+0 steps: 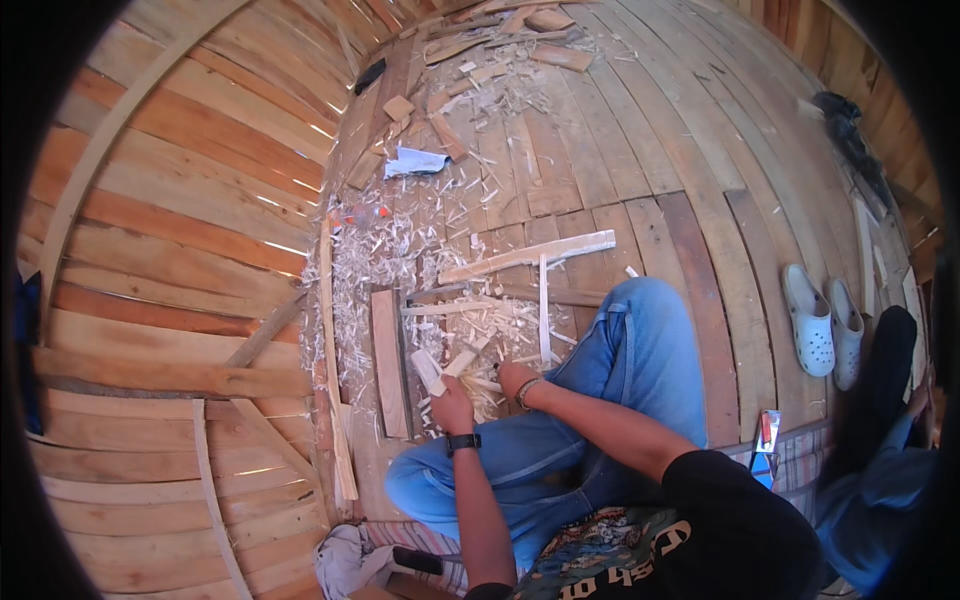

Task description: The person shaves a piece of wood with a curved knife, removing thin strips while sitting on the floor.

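Observation:
I sit cross-legged over a pile of pale wood shavings (500, 325). My left hand (453, 406) is closed around the near end of a short pale wood piece (466, 357), which slants up and to the right. Against the same fingers, on their left, is another flat pale piece (428, 372); whether it is gripped too I cannot tell. My right hand (517, 381) is closed just right of the wood, near the shavings. A small dark bit shows at its fingers, but what it holds is mostly hidden. Left of my hands lies a thick reddish-brown board (391, 362).
A long pale plank (530, 257) lies beyond the pile, a thin strip (544, 308) beside my right knee. Farther off are wood offcuts (562, 57) and a pale blue-white sheet (416, 162). At right are grey clogs (808, 320), a phone-like object (767, 432) and another person's leg (890, 365).

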{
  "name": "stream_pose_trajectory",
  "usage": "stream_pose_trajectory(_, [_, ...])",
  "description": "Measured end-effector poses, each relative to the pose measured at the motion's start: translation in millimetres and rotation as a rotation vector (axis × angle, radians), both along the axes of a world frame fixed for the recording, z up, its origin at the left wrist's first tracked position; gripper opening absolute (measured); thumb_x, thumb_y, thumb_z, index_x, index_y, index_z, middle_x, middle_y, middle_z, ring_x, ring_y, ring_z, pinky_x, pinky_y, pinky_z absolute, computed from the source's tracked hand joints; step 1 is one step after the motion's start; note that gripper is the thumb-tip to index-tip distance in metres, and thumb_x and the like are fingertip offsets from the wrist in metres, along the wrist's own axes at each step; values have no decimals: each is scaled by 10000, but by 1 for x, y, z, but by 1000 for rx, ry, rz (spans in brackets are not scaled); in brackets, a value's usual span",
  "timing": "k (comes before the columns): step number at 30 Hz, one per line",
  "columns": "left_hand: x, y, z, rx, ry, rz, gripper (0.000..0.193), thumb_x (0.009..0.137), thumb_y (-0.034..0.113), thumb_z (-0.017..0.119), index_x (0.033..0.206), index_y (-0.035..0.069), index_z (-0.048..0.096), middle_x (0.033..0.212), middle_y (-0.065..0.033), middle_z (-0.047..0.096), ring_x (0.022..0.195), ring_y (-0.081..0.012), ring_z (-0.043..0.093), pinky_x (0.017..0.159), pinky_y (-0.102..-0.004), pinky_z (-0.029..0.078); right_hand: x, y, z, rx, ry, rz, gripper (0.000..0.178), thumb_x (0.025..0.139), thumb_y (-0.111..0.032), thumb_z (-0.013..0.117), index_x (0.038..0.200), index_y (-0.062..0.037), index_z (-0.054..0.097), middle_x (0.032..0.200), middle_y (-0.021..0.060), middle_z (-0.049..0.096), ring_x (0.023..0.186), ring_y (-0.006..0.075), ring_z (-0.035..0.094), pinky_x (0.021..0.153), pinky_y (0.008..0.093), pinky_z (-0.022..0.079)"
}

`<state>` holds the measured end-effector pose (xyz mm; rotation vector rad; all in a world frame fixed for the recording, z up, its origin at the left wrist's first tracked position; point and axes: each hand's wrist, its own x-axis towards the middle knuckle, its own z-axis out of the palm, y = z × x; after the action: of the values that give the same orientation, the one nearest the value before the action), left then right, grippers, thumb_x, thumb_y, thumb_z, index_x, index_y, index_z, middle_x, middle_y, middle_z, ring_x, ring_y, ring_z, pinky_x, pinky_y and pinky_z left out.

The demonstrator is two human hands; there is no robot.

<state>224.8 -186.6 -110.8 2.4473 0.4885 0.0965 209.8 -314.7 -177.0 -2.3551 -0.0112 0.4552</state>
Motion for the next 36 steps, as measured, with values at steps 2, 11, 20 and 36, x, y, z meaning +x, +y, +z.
stream_pose_trajectory(2, [-3,9,-2,-26,-108,-21,483,850,392,411,906,-47,604,885,-232,623,852,-398,584,736,-453,439,2,9,22,79,-36,-45,218,796,-143,521,925,33,517,837,246,612,790,367,618,690,446,491])
stream_pose_trajectory(11, [-2,1,1,106,-79,-16,447,844,420,392,858,64,662,783,-205,627,726,-411,592,633,-494,453,6,-4,-21,67,19,-163,273,841,-241,488,944,10,515,863,249,608,809,388,605,713,455,484])
stream_pose_trajectory(20, [4,3,4,96,-2,22,446,849,407,405,896,32,641,838,-215,623,789,-400,588,674,-475,451,11,0,1,-21,74,-147,287,870,-280,449,971,-19,508,898,225,617,845,379,603,731,471,475])
stream_pose_trajectory(36, [8,9,2,49,-68,13,440,859,388,411,834,25,657,751,-201,626,704,-394,593,620,-464,456,18,8,23,3,48,-8,246,886,-238,391,961,-18,471,800,233,618,763,402,607,687,488,479])
